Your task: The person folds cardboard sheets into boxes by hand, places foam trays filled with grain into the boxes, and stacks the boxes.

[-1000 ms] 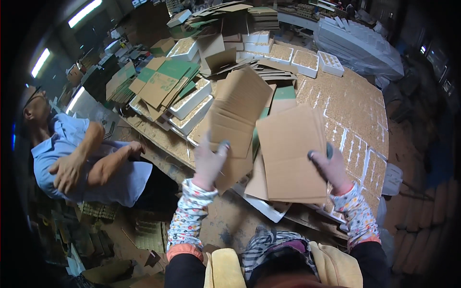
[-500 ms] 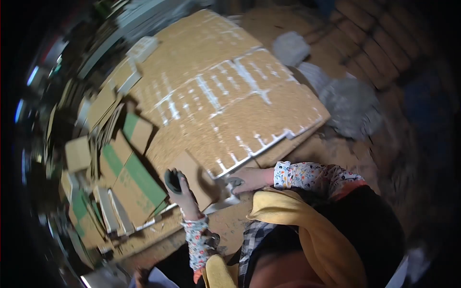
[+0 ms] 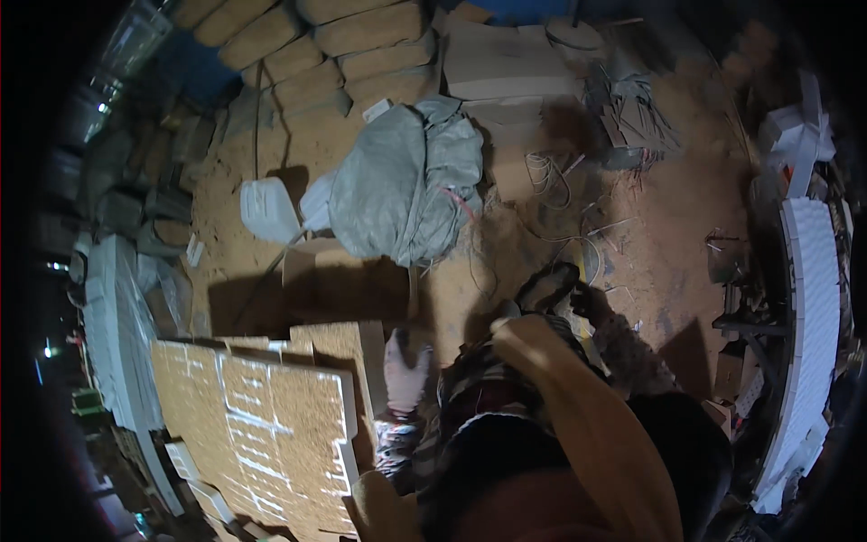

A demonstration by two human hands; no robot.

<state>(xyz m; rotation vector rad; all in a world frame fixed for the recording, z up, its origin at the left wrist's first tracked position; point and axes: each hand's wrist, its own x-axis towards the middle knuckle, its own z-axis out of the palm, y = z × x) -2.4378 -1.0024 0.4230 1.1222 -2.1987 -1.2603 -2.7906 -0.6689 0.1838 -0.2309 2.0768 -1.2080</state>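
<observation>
My left hand (image 3: 406,372), in a pale glove with dark fingers, hangs beside the edge of a brown board (image 3: 307,393) marked with white lines. Its thumb and fingers are apart, and I see nothing between them. Off to the right and in shadow is my right hand (image 3: 585,305), close to my dark shoe (image 3: 546,287); its fingers are too dark to make out. A yellow cloth strip (image 3: 578,379) hangs down my front, between the two arms. Cardboard (image 3: 370,348) shows at the board's far edge, near my left hand.
A bulky grey-green sack (image 3: 388,185) lies ahead on the dusty floor, beside a white shovel-like thing (image 3: 268,210). Brown bales (image 3: 370,50) are stacked behind. Thin cords (image 3: 551,181) trail across the floor. White panels stand at the right (image 3: 808,307) and left (image 3: 117,334).
The view has swung right, bringing the board to the lower left. My right hand has left the board's near edge and swung out over the floor. My left hand is now past the board's edge.
</observation>
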